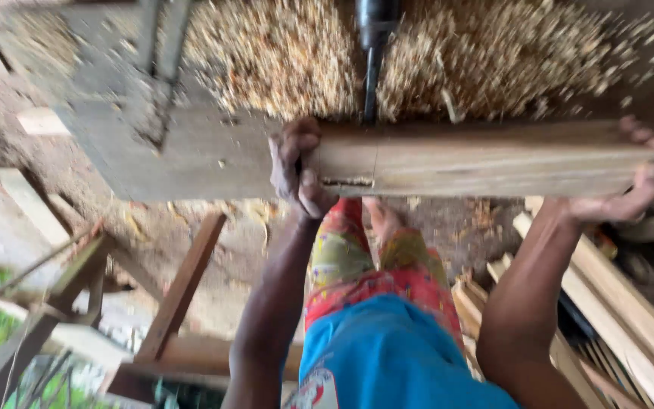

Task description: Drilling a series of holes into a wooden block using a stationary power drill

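A person holds a wooden plank [478, 163] flat across the middle of the frame, at the front edge of a grey machine table [183, 151]. The left hand [297, 170] is closed around the plank's left end, thumb and fingers wrapped over the cut face. The right hand [637, 182] grips the right end at the frame's right edge, fingers curled over the top and the palm beneath. A small notch shows on the plank's near face, just right of the left hand. Above the plank, a dark drill bit [372, 76] points down from the top centre, its tip just behind the plank's far edge. Pale wood shavings [281, 53] are heaped on either side of it across the top of the frame. Below the plank, the person's bare foot [384, 220] and patterned trousers [372, 265] appear at centre. Stacked timber strips [622, 303] lie at lower right, and a brown wooden frame [183, 288] stands at lower left.
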